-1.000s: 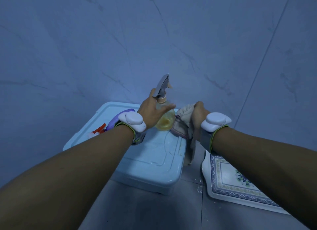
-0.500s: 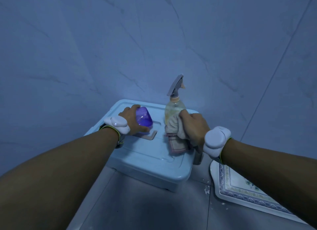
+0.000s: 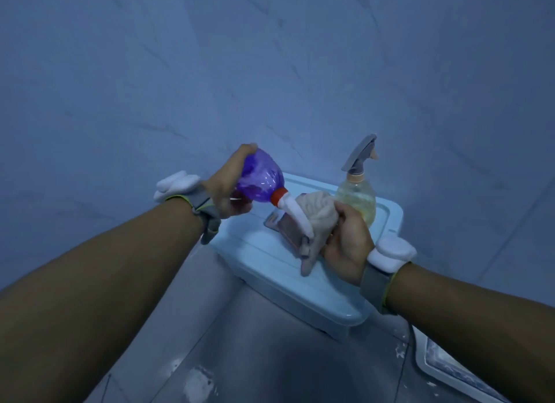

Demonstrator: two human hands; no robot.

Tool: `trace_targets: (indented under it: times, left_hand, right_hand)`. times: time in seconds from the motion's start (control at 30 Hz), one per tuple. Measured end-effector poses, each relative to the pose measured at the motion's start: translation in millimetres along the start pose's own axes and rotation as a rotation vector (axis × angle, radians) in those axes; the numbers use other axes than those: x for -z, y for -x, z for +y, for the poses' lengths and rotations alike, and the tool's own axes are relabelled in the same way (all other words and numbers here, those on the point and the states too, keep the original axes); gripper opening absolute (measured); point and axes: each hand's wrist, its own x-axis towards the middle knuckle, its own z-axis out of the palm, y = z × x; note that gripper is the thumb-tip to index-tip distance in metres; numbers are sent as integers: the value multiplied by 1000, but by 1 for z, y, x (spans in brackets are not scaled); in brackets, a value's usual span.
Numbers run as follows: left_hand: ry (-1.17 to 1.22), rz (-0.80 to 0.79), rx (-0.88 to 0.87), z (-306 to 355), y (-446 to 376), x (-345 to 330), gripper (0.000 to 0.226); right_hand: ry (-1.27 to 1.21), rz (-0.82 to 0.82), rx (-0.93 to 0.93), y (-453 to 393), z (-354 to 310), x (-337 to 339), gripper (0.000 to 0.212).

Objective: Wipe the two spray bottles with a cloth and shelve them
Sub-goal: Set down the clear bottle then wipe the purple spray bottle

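My left hand grips a purple spray bottle lifted above the box, tilted so its red collar and white spray head point down and right. My right hand is closed on a bunched beige cloth that touches the white spray head. A clear bottle of yellow liquid with a grey trigger stands upright on the far right of the light blue box lid, just behind my right hand.
The light blue lidded box sits on a grey tiled floor against a pale marbled wall. A patterned mat with a white rim lies at the lower right. A small flat dark object lies on the lid under the cloth.
My left hand has raised the purple bottle off the lid and tipped it head-down. My right hand with the cloth left the yellow bottle and met the purple bottle's spray head.
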Motion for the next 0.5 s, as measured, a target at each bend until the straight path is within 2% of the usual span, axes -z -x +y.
trace_targets:
  times: [0.07,0.13,0.2,0.27,0.4,0.47,0.5]
  left_hand:
    - [240,-127,142,-3,-1,12,57]
    - [419,-226,249,-10,-4,23,72]
    - [560,-318,292,-18,-8,32,76]
    - [679,-410,274,-26,-14,38,76]
    - [652,-573,119,-26,-19,37,77]
    - [525,-637,-1,-23,-20,34,90]
    - [437,-675,-44,-22,-19,32,90]
  right_hand:
    - [-96,-57,-7,-3,2,-6,45]
    - [-163,-122,5,-4,-2,-14,34]
    - [-240,-138,14,-6,-7,-21,45]
    - [-246,-128,-2,-10,-10,-29,35]
    - [-224,-122,70,-12,-13,-49,56]
    - [-162,-103,130,-16,-15,-58,58]
    - [-134,-89,177,-16,-18,-63,54]
